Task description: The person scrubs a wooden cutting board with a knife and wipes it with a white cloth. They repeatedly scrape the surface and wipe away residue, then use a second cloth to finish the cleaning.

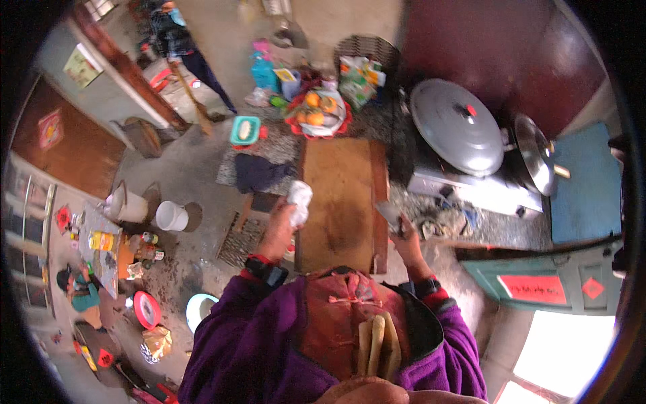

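My left hand (278, 227) grips a white, two-lobed object (300, 203) over the left edge of a wooden cutting board (337, 202). What the white object is, I cannot tell. To the right of the board, my right hand (408, 242) holds a kitchen knife (388, 214), its flat grey blade pointing up and left, slightly blurred. The board lies lengthwise in front of me, with a dark damp patch near its middle. A dark cloth (262, 172) rests on the counter beyond my left hand.
Past the board stand a red-rimmed basket (344, 123) with orange fruit and a teal tray (246, 131). At right, a large lidded wok (456, 126) sits on a stove (474, 194). White buckets (171, 215) stand on the floor. Two other people are in the room at left.
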`<state>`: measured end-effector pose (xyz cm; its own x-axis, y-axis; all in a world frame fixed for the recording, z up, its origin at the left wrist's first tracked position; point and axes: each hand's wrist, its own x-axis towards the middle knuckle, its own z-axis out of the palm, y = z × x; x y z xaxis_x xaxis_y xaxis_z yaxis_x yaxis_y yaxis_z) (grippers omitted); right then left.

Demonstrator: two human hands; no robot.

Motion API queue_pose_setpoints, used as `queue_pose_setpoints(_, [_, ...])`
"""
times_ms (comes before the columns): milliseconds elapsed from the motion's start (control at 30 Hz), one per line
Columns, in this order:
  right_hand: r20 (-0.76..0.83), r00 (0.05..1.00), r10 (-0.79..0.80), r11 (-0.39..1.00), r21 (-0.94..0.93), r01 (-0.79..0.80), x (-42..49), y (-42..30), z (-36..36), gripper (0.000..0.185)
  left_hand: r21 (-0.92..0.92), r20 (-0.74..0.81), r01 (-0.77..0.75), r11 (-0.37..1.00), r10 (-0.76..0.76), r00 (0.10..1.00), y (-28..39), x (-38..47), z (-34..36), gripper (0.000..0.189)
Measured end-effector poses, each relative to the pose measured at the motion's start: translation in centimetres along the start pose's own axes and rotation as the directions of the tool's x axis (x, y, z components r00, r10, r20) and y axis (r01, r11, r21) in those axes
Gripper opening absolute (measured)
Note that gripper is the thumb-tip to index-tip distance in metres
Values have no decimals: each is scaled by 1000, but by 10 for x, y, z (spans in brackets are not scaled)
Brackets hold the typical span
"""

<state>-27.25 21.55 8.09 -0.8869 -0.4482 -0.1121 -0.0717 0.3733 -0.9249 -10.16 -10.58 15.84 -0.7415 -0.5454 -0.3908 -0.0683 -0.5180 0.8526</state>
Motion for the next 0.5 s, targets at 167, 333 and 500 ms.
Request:
queue_pose_setpoints(167, [58,955,291,940,168,-296,-10,-1,-19,69,-105,118,-10,994,22,993,0,-12,-6,56])
queue_pose_setpoints(333, [43,916,399,882,255,-396,-9,-1,-27,68,-73,183,-52,996,64,981,-13,-16,-23,57])
queue_pose_setpoints(500, [33,918,395,871,306,-385,8,-12,-27,64,-54,15,10,999,-10,1000,-33,-23,-45,48])
